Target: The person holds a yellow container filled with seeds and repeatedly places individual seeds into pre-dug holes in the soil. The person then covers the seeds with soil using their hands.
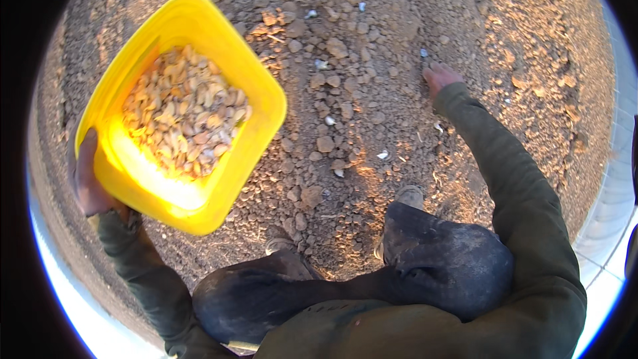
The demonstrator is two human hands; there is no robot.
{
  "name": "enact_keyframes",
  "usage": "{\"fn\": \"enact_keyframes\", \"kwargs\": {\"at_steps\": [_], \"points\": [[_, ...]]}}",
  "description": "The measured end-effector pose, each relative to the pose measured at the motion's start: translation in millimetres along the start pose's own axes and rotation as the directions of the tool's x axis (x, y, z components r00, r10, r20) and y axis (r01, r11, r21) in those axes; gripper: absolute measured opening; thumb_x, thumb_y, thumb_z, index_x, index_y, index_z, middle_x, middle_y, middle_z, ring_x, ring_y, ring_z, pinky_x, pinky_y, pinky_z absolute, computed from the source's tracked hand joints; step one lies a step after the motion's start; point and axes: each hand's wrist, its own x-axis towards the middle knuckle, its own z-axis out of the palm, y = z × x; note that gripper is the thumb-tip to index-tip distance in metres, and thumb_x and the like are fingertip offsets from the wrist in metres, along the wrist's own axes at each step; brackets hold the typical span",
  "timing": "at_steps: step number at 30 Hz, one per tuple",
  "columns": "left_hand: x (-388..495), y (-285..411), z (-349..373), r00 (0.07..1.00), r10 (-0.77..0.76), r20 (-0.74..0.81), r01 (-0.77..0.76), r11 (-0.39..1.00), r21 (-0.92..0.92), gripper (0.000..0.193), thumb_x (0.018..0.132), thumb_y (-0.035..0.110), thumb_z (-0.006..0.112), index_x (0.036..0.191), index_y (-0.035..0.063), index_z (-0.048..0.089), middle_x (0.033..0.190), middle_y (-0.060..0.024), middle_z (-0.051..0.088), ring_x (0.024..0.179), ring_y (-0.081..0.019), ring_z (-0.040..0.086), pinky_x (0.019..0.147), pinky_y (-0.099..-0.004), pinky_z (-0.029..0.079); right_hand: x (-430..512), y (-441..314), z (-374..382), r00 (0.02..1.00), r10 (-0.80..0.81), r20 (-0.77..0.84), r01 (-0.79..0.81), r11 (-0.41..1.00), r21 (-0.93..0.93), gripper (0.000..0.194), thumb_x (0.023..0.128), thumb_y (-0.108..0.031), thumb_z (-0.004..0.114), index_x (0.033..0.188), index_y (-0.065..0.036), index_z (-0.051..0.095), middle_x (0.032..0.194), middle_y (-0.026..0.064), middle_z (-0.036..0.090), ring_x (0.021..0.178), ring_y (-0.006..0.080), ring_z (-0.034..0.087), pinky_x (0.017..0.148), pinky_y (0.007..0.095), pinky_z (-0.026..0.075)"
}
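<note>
My left hand (92,174) grips the lower left rim of a yellow plastic tub (254,94), tilted so that its inside shows. Many garlic cloves (187,109) lie in the tub, partly in bright sunlight. At the upper right, my right hand (442,78) is low at the soil, its fingers pointing at a small pale clove (423,53) just beyond them. Whether those fingers hold anything is too small to tell. More whitish cloves sit spaced out on the soil, among them one near the middle (330,120) and one nearer my feet (382,155).
Dry, cloddy soil (309,199) spreads all round, with larger clods such as one near the middle (325,144). My knees are bent, and my shoe (409,196) rests on the ground below the cloves. A pale gridded surface (605,184) curves along the right edge.
</note>
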Motion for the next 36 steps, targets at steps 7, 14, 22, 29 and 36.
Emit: {"fn": "enact_keyframes", "kwargs": {"at_steps": [7, 14, 22, 29, 36], "points": [[1.0, -0.9, 13.1, 0.949, 0.309, 0.060, -0.314, 0.945, 0.096, 0.038, 0.094, 0.015, 0.066, 0.126, -0.0048, 0.070, 0.118, -0.0132, 0.070, 0.106, -0.0191, 0.066, 0.096, -0.0309, 0.052, 39.6, -66.2, -102.3, 0.990, 0.137, 0.040, -0.136, 0.990, -0.037, 0.008, 0.094, -0.015, 0.063, 0.095, -0.010, 0.070, 0.094, 0.0111, 0.072, 0.093, 0.0360, 0.072, 0.078, 0.0472, 0.059], [-9.4, -3.9, 21.3, 0.898, 0.439, 0.022, -0.412, 0.823, 0.391, 0.036, 0.089, 0.021, 0.068, 0.121, 0.0046, 0.076, 0.114, -0.0133, 0.066, 0.103, -0.0231, 0.064, 0.095, -0.0365, 0.052, 89.5, -285.4, -209.4, 0.814, -0.494, -0.305, 0.575, 0.616, 0.539, 0.025, 0.096, -0.018, 0.069, 0.119, -0.008, 0.068, 0.107, 0.0130, 0.071, 0.096, 0.0343, 0.072, 0.081, 0.0441, 0.059], [-12.8, -7.5, 19.9, 0.869, 0.494, 0.017, -0.450, 0.777, 0.440, 0.037, 0.088, 0.020, 0.067, 0.121, 0.0045, 0.076, 0.110, -0.0102, 0.063, 0.100, -0.0205, 0.062, 0.094, -0.0343, 0.052, 112.2, -380.8, -188.1, 0.790, -0.613, -0.030, 0.553, 0.690, 0.467, 0.028, 0.095, -0.028, 0.070, 0.117, -0.012, 0.064, 0.116, 0.0113, 0.070, 0.110, 0.0364, 0.068, 0.090, 0.0501, 0.056], [-10.3, -12.8, 12.7, 0.921, 0.378, 0.091, -0.384, 0.921, 0.061, 0.040, 0.096, 0.010, 0.061, 0.132, -0.0049, 0.066, 0.126, -0.0137, 0.066, 0.115, -0.0216, 0.064, 0.105, -0.0341, 0.049, 89.2, -342.0, -200.2, 0.813, -0.569, -0.124, 0.450, 0.480, 0.753, 0.028, 0.089, -0.022, 0.074, 0.111, -0.008, 0.063, 0.104, 0.0151, 0.067, 0.100, 0.0393, 0.068, 0.087, 0.0506, 0.054], [-8.9, -10.7, 6.3, 0.958, 0.263, 0.111, -0.272, 0.960, 0.073, 0.047, 0.102, 0.014, 0.055, 0.143, -0.0091, 0.055, 0.137, -0.0187, 0.062, 0.123, -0.0256, 0.062, 0.110, -0.0373, 0.047, 72.1, -148.0, -203.6, 0.978, -0.198, -0.062, 0.101, 0.192, 0.976, 0.023, 0.091, -0.018, 0.080, 0.105, -0.007, 0.065, 0.089, -0.0023, 0.062, 0.080, 0.0066, 0.060, 0.071, 0.0270, 0.053]]}}
